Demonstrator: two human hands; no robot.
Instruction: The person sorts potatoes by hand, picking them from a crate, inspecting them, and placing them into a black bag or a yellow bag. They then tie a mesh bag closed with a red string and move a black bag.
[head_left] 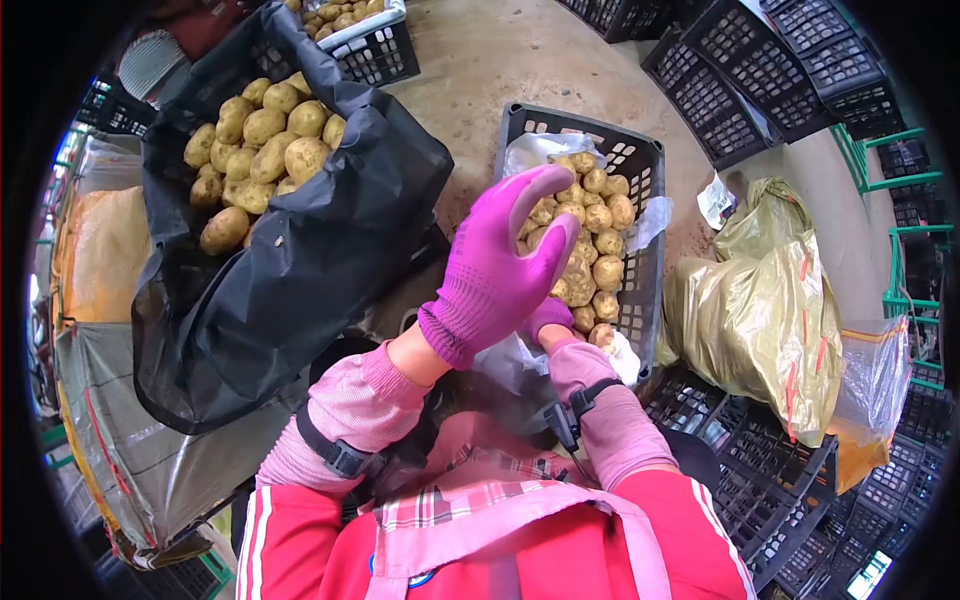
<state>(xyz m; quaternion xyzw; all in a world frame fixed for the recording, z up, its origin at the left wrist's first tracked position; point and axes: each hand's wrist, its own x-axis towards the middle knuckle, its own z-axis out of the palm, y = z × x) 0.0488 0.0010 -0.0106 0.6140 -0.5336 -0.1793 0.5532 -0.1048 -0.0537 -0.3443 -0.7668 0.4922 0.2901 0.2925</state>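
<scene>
My left hand (500,245), in a pink glove with pale fingertips, hovers over the left side of a black plastic crate (648,190) of potatoes (608,241). Its thumb and fingers are curved apart, with nothing between them. Lower down, my right hand (550,315), also gloved, reaches to the near end of the same crate, beside the potatoes. Its fingers are hidden, so what it touches cannot be made out. White plastic film (625,358) shows at the crate's near corner.
Larger potatoes (264,126) lie in a crate lined with black cloth (340,215) at the left. Yellow plastic sacks (750,310) lie at the right. Stacked black crates (728,45) stand behind, and another person's striped hat (152,65) shows at the upper left.
</scene>
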